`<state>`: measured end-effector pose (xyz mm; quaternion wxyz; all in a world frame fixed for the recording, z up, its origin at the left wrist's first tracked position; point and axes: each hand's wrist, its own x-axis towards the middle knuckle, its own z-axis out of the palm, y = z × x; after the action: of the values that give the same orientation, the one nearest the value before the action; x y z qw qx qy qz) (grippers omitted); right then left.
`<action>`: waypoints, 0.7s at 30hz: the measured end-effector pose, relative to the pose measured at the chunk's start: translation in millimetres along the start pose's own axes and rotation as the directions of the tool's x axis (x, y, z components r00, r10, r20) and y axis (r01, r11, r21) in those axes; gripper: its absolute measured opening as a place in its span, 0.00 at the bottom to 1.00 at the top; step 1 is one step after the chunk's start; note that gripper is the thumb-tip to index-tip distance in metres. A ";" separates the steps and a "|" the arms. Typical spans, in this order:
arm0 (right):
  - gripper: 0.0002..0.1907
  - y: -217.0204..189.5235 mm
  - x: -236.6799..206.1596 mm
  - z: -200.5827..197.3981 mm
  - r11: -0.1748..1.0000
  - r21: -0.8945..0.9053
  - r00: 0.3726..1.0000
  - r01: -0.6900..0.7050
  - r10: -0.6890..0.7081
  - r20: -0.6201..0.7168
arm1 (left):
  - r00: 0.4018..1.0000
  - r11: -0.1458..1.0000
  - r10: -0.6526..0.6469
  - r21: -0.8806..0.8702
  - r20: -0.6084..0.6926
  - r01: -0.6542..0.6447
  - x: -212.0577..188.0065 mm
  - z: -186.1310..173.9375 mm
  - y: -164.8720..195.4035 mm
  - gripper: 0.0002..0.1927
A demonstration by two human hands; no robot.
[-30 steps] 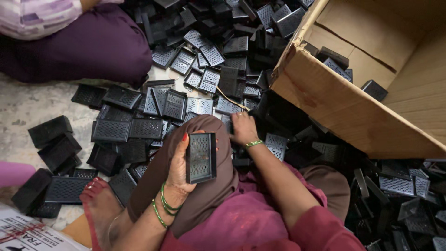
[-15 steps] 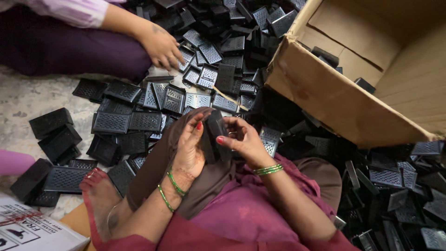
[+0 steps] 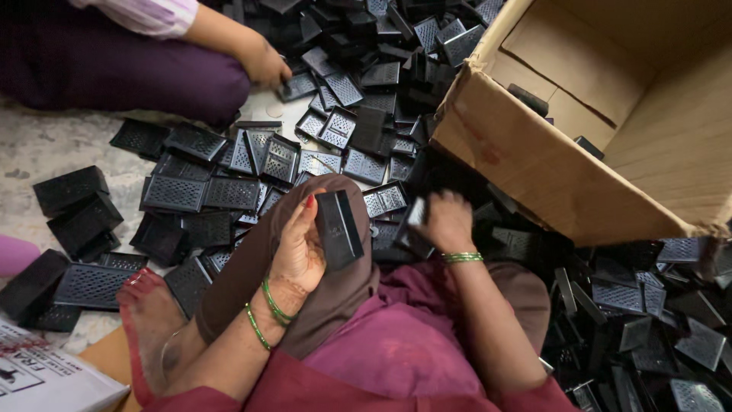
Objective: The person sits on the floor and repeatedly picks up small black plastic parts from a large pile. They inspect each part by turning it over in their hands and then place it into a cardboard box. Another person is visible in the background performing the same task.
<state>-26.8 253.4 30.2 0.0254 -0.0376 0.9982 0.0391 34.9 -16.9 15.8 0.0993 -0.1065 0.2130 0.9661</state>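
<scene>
the person sat on the floor (image 3: 53, 145) with a knee drawn up; the left hand (image 3: 301, 248) was closed around a small black rectangular plastic casing (image 3: 338, 229), gripping it by its long edges with the thumb on the near side, held above the brown-clad knee (image 3: 267, 252); the right hand (image 3: 446, 221) reached down into the pile of black perforated plastic panels (image 3: 229, 191) just below the near lower edge of the cardboard box (image 3: 534, 164), blurred, so whether it had closed on a piece could not be told; the casing looked light, stiff and smooth, probably a little slippery on its flat faces, so the narrow long edges seemed the surest hold, and the thin grille panels likely flexed or snapped if pinched mid-face; another person's hand (image 3: 263, 65) rested on pieces near the far edge of the pile.
</scene>
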 end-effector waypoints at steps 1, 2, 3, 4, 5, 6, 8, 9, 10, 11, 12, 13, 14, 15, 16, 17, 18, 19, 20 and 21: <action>0.31 -1.3 6.9 11.0 0.994 0.080 0.991 0.079 -0.070 -0.113 | 1.000 1.000 -0.008 0.015 0.000 0.008 -0.7 0.2 0.2 0.19; 0.29 -4.0 14.2 22.6 0.975 0.153 0.965 0.161 -0.124 -0.230 | 1.000 1.000 -0.016 0.004 0.007 0.016 -1.7 0.2 0.3 0.19; 0.28 -8.6 24.5 34.9 0.956 0.208 0.958 0.206 -0.154 -0.241 | 1.000 1.000 -0.026 -0.006 0.013 0.026 -3.2 -0.3 0.5 0.19; 0.28 -15.1 38.5 46.8 0.933 0.261 0.949 0.249 -0.181 -0.257 | 0.999 0.999 -0.035 -0.015 0.021 0.035 -4.4 -0.5 0.8 0.19; 0.28 -21.9 51.5 58.3 0.904 0.312 0.938 0.291 -0.205 -0.279 | 0.999 0.999 -0.043 -0.002 0.013 0.043 -5.9 -0.8 1.3 0.20; 0.28 -29.2 63.5 69.5 0.884 0.342 0.934 0.318 -0.229 -0.275 | 0.999 0.999 -0.050 0.010 0.008 0.050 -7.8 -1.2 2.0 0.20; 0.28 -45.5 85.8 90.5 0.840 0.395 0.921 0.373 -0.281 -0.271 | 0.999 0.998 -0.050 0.030 0.005 0.050 -10.4 -1.1 2.9 0.21; 0.29 -53.7 93.7 100.7 0.833 0.402 0.920 0.381 -0.295 -0.259 | 0.999 0.998 -0.044 0.038 0.005 0.043 -12.1 -1.1 2.8 0.21; 0.29 -63.1 101.2 110.1 0.825 0.410 0.917 0.390 -0.311 -0.249 | 0.999 0.998 -0.035 0.046 0.004 0.035 -13.4 -1.1 2.9 0.22; 0.30 -71.9 108.8 118.1 0.815 0.417 0.914 0.401 -0.328 -0.239 | 0.999 0.997 -0.047 0.061 0.020 0.045 -15.0 -1.2 2.9 0.22; 0.28 -81.0 116.2 125.0 0.790 0.377 0.872 0.484 -0.399 -0.284 | 0.998 0.996 -0.058 0.077 0.033 0.055 -16.7 -1.5 3.1 0.23; 0.26 -89.2 122.4 130.8 0.757 0.332 0.822 0.563 -0.469 -0.323 | 0.997 0.994 -0.069 0.090 0.046 0.065 -18.1 -1.7 2.4 0.24; 0.24 -96.9 128.2 134.6 0.717 0.284 0.764 0.637 -0.536 -0.359 | 0.995 0.994 -0.066 0.087 0.073 0.060 -18.6 -1.9 2.1 0.24; 0.25 -103.5 131.5 137.7 0.712 0.211 0.729 0.670 -0.578 -0.365 | 0.993 0.995 -0.064 0.081 0.097 0.056 -19.8 -2.1 1.0 0.25; 0.26 -109.5 135.9 139.0 0.701 0.134 0.691 0.701 -0.621 -0.370 | 0.991 0.996 -0.059 0.075 0.123 0.050 -20.2 -2.2 0.1 0.26; 0.27 -115.1 141.0 139.0 0.683 0.055 0.650 0.728 -0.663 -0.372 | 0.990 0.996 -0.068 0.064 0.122 0.061 -20.7 -2.3 0.3 0.27; 0.29 -119.8 144.7 138.5 0.657 0.081 0.636 0.749 -0.681 -0.361 | 0.989 0.996 -0.079 0.053 0.122 0.073 -21.5 -2.1 -0.2 0.28; 0.30 -125.3 148.2 136.5 0.631 0.108 0.623 0.768 -0.698 -0.354 | 0.988 0.995 -0.089 0.045 0.123 0.084 -21.5 -2.0 0.4 0.28; 0.33 -130.9 151.7 133.7 0.604 0.134 0.608 0.786 -0.714 -0.348 | 0.988 0.996 -0.087 0.042 0.126 0.082 -21.6 -1.7 1.0 0.29; 0.34 -136.2 154.0 131.0 0.626 0.143 0.634 0.767 -0.703 -0.322 | 0.988 0.996 -0.084 0.038 0.127 0.079 -22.2 -1.1 1.4 0.29</action>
<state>-163.5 117.2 -118.8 -0.0745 -0.4452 0.8850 -0.1139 56.0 -21.8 20.9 0.1539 -0.0512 0.2175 0.9625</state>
